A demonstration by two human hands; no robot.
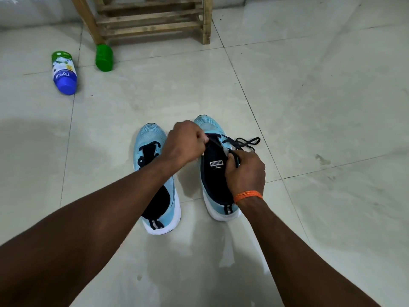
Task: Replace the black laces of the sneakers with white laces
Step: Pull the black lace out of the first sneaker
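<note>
Tiled floor (309, 85) carries the left sneaker (150, 138) beside the right sneaker (221, 209). On the latter, my left hand (183, 142) pinches the upper by the eyelets; my right hand (245, 171) grips the loosened black lace (245, 141). Step judged: unlacing. Next: draw it clear of the remaining eyelets.

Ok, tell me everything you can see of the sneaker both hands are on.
The sneaker is light blue mesh-like fabric with a white sole, dark collar and black Puma insole. It stands upright on the tiled floor, toe pointing away. The left hand grips its tongue area; the right hand pinches its partly undone black lace, which trails right.
</note>
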